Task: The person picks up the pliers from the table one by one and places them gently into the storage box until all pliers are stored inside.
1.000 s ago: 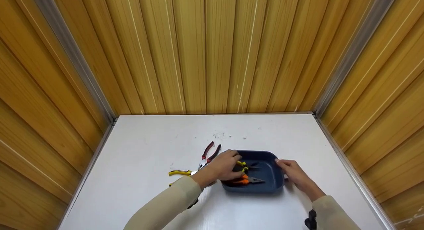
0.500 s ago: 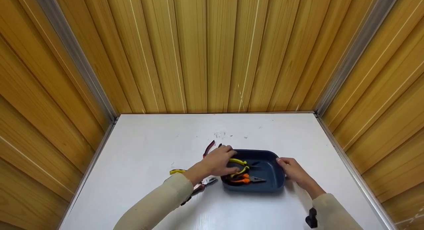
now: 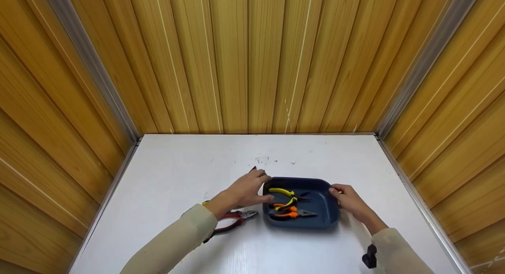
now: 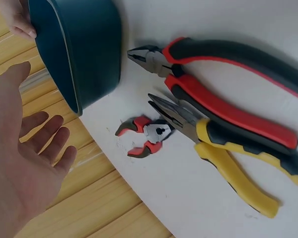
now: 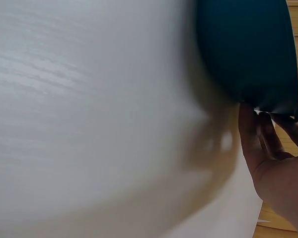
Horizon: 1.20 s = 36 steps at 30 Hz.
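Observation:
My right hand [image 3: 351,203] pinches the right-hand rim of a dark blue rectangular bin [image 3: 326,206], thumb on top and fingers beneath. Inside the bin lie yellow-and-black pliers [image 3: 282,191] and orange-handled needle-nose pliers [image 3: 292,214], side by side. Just off the bin's left end is my left hand [image 3: 244,190], fingers spread, palm bare in the left wrist view. Below that hand, on the table, are red-and-black pliers [image 4: 228,116], yellow-and-black needle-nose pliers [image 4: 238,179] and, farther back, another red-handled pair [image 4: 155,133]. My left arm partly hides these in the head view.
A white table [image 3: 177,163] carries everything, with dark marks behind the bin. Wood-patterned panels [image 3: 260,68] rise at the back and both sides, joined by grey metal corner strips [image 3: 430,60].
My left hand has drawn back leftward from over the pliers in the bin, uncovering their handles. More of the red-and-black pliers on the table shows. My right hand keeps its hold on the rim.

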Available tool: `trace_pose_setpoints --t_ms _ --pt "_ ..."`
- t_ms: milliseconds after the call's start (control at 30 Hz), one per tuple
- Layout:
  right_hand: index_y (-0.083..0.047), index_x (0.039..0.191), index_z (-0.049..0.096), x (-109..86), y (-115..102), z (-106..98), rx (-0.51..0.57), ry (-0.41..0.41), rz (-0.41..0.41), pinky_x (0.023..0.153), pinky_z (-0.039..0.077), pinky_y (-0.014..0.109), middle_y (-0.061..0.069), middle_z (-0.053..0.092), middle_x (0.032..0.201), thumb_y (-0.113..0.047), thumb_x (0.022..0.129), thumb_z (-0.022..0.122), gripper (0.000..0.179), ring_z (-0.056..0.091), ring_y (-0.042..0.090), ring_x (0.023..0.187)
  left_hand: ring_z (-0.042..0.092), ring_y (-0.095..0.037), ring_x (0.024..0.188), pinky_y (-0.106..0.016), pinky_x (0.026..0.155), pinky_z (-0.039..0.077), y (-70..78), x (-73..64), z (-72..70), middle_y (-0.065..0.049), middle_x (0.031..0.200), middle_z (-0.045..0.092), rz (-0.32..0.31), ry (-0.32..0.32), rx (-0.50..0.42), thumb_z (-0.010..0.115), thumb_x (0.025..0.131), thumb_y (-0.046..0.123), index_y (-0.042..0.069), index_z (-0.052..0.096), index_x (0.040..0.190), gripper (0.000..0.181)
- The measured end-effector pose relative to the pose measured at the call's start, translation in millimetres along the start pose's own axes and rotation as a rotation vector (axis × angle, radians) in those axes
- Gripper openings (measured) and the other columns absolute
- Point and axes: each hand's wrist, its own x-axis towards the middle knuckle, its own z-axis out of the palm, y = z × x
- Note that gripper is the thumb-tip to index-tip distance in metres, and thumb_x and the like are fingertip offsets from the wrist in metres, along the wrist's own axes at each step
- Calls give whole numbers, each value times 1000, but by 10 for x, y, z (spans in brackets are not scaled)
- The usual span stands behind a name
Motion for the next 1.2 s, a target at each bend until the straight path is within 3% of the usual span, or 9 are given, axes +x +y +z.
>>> trace_pose_setpoints --t_ms 200,433,833,1200 --pt "9 134 62 -7 -27 -3 54 -16 16 75 58 37 20 67 117 -18 114 50 36 63 25 99 55 -24 126 -42 103 49 -101 -67 -24 -9 142 55 -39 -17 -11 63 101 59 9 54 153 72" --pt "9 137 61 9 -3 1 52 -23 23 82 59 44 23 66 126 -19 114 49 38 64 29 107 47 -29 143 -47 115 43 -204 -151 -41 -14 159 46 -91 -43 -81 66 100 57 13 52 156 73" --pt "7 142 60 15 15 -5 59 -24 39 85 60 47 25 63 135 -22 114 50 41 63 32 115 53 -21 125 -44 103 50 -365 -279 -124 -5 146 53 -144 -72 -101 67 99 59 17 52 156 72" --pt "8 142 59 -2 -9 1 52 -13 35 82 61 44 26 62 136 -21 114 51 42 64 30 115 51 -20 126 -42 103 49 -465 -346 -161 -3 142 54 -144 -81 -108 65 98 63 16 53 154 74"
